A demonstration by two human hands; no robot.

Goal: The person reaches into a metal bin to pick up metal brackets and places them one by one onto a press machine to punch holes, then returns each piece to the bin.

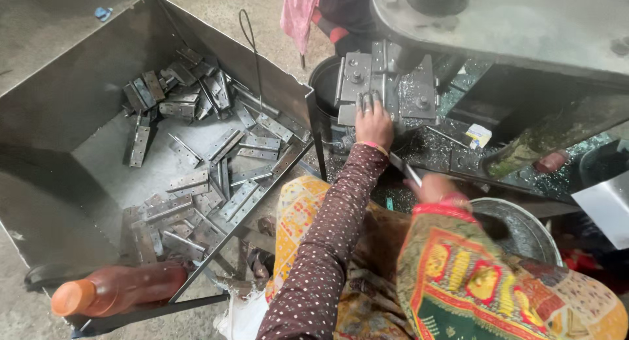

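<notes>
Lower left: orange-capped bottle on the edge of the metal bin, w/ hinge plates piled inside. Centre: my left hand lies flat, fingers spread, on the plate in the press jig, holding nothing. Right hand pinches a thin hinge plate. I judge it stiff, light, sharp-edged; take it by the long edges.

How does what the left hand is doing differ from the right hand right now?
The left hand is stretched forward, fingers spread flat on the metal fixture under the press; the right hand stays back near the lap, beside the round metal pan. The left hand presses down open and holds nothing; the right hand is closed on a flat metal strip. Both wear a pink or red bangle at the wrist.
</notes>
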